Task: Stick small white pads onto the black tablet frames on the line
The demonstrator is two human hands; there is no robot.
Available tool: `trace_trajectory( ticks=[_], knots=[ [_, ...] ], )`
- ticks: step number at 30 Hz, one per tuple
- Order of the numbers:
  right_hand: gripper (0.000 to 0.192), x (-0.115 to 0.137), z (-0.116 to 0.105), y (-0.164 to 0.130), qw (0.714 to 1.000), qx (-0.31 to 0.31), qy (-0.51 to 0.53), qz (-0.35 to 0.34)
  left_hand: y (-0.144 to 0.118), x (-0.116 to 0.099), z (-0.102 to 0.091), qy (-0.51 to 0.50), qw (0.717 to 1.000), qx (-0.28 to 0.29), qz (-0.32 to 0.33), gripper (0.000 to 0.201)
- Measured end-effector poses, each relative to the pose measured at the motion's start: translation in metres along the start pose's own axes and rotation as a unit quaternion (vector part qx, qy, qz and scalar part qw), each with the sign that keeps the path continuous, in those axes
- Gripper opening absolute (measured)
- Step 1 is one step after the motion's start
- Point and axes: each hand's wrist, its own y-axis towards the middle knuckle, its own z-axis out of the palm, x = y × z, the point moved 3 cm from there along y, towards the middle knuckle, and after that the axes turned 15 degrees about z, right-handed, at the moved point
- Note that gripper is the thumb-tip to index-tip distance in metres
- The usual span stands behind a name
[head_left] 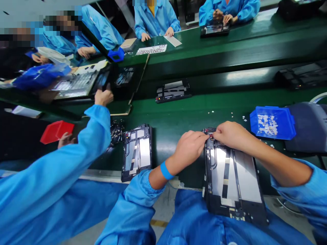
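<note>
An opened tablet, its inner side up with silver battery panels and black cables, lies before me and overhangs the table's near edge. My left hand, with a blue band on the wrist, has its fingers pinched together at the tablet's far left corner. Beside it, my right hand is curled closed, thumb and finger pressed down on the same corner. Between the two sets of fingertips shows a small red part. Whatever is pinched there is too small or hidden to make out.
A blue bin of small white pieces stands at right, with white scraps nearby. At left is a second opened tablet. A co-worker's hand reaches across there. Another tablet lies farther back on the green table.
</note>
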Motion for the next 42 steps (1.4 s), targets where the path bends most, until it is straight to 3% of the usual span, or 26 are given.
trace_trajectory(
  ticks=[8,12,16,19,22,24,27,33,36,39,42],
  knots=[
    [0.024,0.005,-0.007,0.009,0.998,0.054,-0.022,0.004,0.010,0.004,-0.001,0.026,0.997,0.063,0.019,0.034],
    [0.028,0.002,-0.007,0.012,0.998,0.064,-0.013,-0.010,0.012,0.002,-0.003,0.092,0.990,0.104,0.037,0.033],
    [0.030,-0.009,0.001,0.004,0.997,-0.007,-0.003,-0.077,0.014,-0.010,-0.010,0.178,0.969,0.143,0.092,0.036],
    [0.021,-0.023,0.011,-0.008,0.985,-0.114,0.020,-0.132,0.017,-0.016,-0.016,0.200,0.957,0.168,0.126,0.038],
    [0.032,-0.035,0.022,-0.023,0.944,-0.208,0.008,-0.254,0.019,-0.010,-0.017,0.164,0.960,0.190,0.126,0.039],
    [0.036,-0.041,0.028,-0.030,0.914,-0.233,-0.026,-0.332,0.018,0.001,-0.016,0.111,0.970,0.194,0.101,0.041],
    [0.040,-0.044,0.032,-0.037,0.888,-0.249,-0.081,-0.378,0.015,0.016,-0.012,0.027,0.980,0.189,0.056,0.046],
    [0.039,-0.031,0.029,-0.039,0.878,-0.249,-0.170,-0.372,0.013,0.020,-0.018,-0.001,0.990,0.139,0.020,0.043],
    [0.039,-0.032,0.025,-0.034,0.899,-0.204,-0.110,-0.372,0.013,0.015,-0.027,0.016,0.992,0.126,0.014,0.040],
    [0.041,-0.057,0.016,-0.039,0.924,-0.195,0.051,-0.326,0.011,0.011,-0.032,0.022,0.993,0.112,0.009,0.039],
    [0.033,-0.114,0.012,-0.065,0.930,-0.253,0.202,-0.175,0.010,0.007,-0.026,0.022,0.992,0.121,0.014,0.044]
  ],
)
